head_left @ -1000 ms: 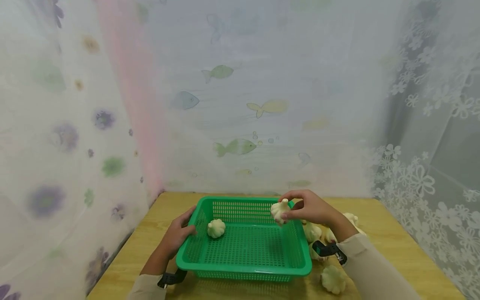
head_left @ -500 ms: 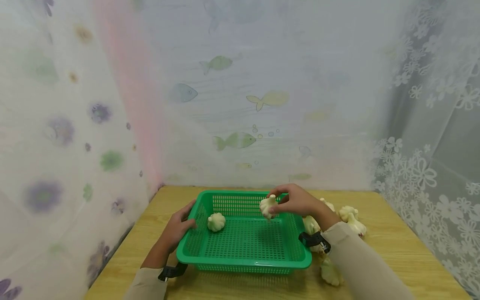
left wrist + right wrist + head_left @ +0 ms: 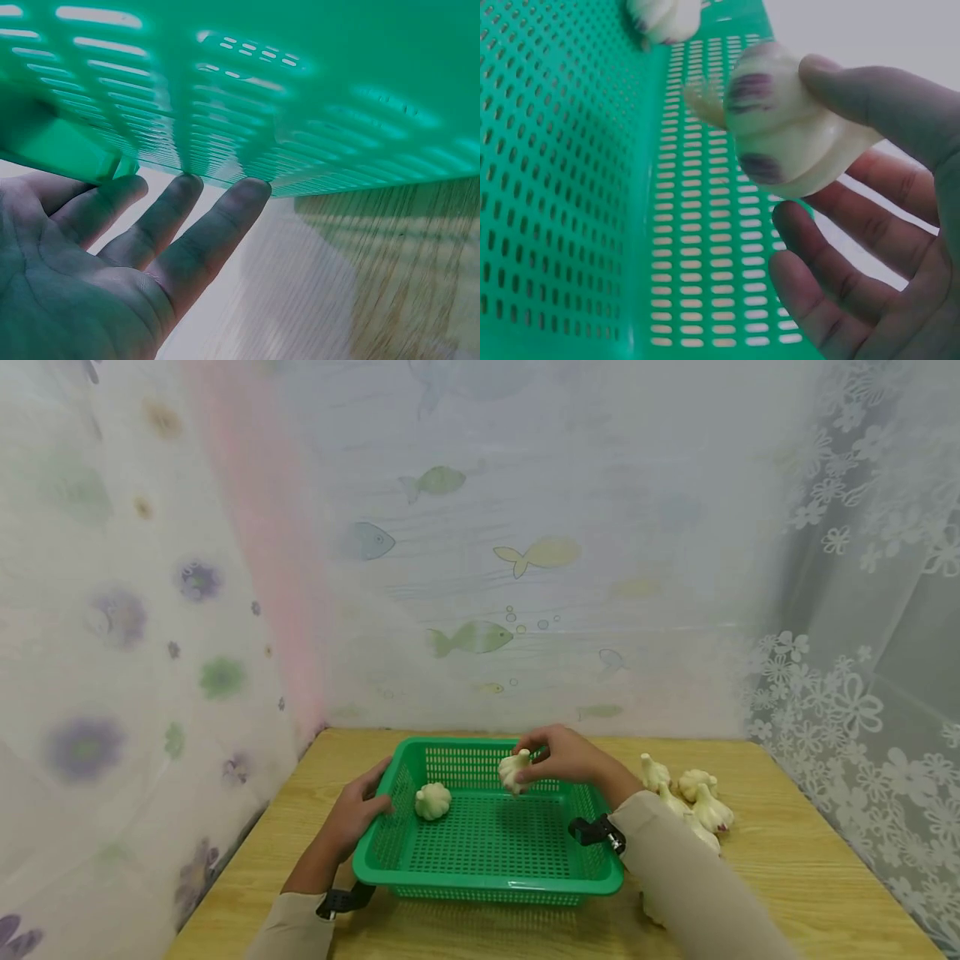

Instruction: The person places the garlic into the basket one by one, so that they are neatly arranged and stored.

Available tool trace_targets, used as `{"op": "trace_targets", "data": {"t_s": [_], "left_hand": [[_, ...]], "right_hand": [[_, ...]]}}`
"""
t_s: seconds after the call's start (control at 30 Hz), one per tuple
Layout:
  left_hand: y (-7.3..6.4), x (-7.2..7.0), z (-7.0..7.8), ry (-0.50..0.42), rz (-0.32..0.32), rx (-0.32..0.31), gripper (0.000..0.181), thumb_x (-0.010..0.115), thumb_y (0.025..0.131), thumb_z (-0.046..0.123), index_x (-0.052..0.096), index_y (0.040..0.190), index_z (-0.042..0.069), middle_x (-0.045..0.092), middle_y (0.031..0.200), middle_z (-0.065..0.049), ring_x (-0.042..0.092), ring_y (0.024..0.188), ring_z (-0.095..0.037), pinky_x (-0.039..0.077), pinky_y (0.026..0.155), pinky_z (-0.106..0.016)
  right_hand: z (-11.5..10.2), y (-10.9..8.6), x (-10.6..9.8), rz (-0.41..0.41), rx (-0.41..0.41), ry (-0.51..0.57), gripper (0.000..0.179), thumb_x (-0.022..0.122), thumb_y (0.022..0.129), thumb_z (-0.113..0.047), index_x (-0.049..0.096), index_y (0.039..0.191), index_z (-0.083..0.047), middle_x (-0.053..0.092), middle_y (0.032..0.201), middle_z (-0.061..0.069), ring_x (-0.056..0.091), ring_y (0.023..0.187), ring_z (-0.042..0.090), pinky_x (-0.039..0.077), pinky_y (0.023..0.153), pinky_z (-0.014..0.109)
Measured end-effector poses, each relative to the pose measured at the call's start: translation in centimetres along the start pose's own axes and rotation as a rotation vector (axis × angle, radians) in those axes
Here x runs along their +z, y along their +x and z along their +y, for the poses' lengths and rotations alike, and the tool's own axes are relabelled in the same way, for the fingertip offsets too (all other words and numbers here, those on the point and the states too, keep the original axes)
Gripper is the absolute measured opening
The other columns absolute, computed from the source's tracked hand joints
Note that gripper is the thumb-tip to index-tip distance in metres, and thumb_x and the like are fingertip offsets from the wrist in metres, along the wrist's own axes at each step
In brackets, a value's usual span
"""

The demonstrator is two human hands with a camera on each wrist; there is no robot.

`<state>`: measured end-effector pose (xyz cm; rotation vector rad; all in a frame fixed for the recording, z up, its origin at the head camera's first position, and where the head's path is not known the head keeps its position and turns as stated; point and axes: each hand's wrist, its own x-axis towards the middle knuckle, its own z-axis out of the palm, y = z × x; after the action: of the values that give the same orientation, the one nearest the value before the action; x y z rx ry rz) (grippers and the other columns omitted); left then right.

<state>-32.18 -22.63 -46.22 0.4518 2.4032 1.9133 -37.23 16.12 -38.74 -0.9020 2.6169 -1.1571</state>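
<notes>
Your right hand [image 3: 558,760] has just moved left from the basket's right side, bringing the held garlic bulb [image 3: 513,772] over the middle of the green basket [image 3: 491,887]. Your thumb and fingers pinch that bulb above the floor. Your left hand [image 3: 351,817] stays clamped on the left rim, though how firmly its fingertips press is hard to judge. With 1 resting bulb [image 3: 432,802] inside, the carry past the rim looks done; the 2nd isn't set down yet. Loose bulbs [image 3: 712,812] lie right of the basket.
</notes>
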Motion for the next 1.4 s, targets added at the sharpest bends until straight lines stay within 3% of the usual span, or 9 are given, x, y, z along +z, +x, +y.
{"op": "trace_targets", "data": {"t_s": [0.2, 0.43, 0.87, 1.4], "left_hand": [[0.0, 0.0, -0.2, -0.001, 0.002, 0.002, 0.085, 0.055, 0.09, -0.004, 0.022, 0.166, 0.014, 0.026, 0.169, -0.019, 0.038, 0.148, -0.043, 0.052, 0.088, -0.032], [0.0, 0.0, 0.0, 0.001, 0.009, -0.006, 0.086, 0.056, 0.089, -0.003, 0.021, 0.166, 0.013, 0.028, 0.168, -0.02, 0.041, 0.145, -0.043, 0.053, 0.087, -0.034], [-0.1, 0.0, -0.2, 0.003, 0.002, -0.004, 0.085, 0.054, 0.091, -0.004, 0.02, 0.166, 0.015, 0.025, 0.17, -0.019, 0.038, 0.147, -0.044, 0.052, 0.087, -0.034], [0.0, 0.0, -0.1, 0.015, 0.001, -0.009, 0.087, 0.056, 0.09, -0.003, 0.019, 0.167, 0.014, 0.024, 0.17, -0.019, 0.038, 0.146, -0.044, 0.052, 0.086, -0.034]], "right_hand": [[0.3, 1.0, 1.1, -0.003, 0.019, -0.061, 0.038, 0.084, 0.087, -0.028, 0.075, 0.121, -0.013, 0.073, 0.12, 0.004, 0.069, 0.108, 0.026, 0.059, 0.084, 0.036], [-0.1, 1.7, 2.2, -0.018, 0.105, -0.096, 0.039, 0.085, 0.085, -0.03, 0.076, 0.12, -0.015, 0.074, 0.121, 0.001, 0.065, 0.119, 0.026, 0.055, 0.097, 0.045], [-0.5, 3.5, 4.3, -0.057, 0.119, -0.079, 0.03, 0.086, 0.084, -0.024, 0.08, 0.112, -0.013, 0.078, 0.106, -0.001, 0.07, 0.096, 0.014, 0.057, 0.084, 0.035], [-0.5, 4.4, 5.8, -0.019, 0.186, -0.162, 0.04, 0.085, 0.085, -0.033, 0.078, 0.119, -0.012, 0.077, 0.11, 0.001, 0.069, 0.101, 0.018, 0.057, 0.088, 0.04]]}}
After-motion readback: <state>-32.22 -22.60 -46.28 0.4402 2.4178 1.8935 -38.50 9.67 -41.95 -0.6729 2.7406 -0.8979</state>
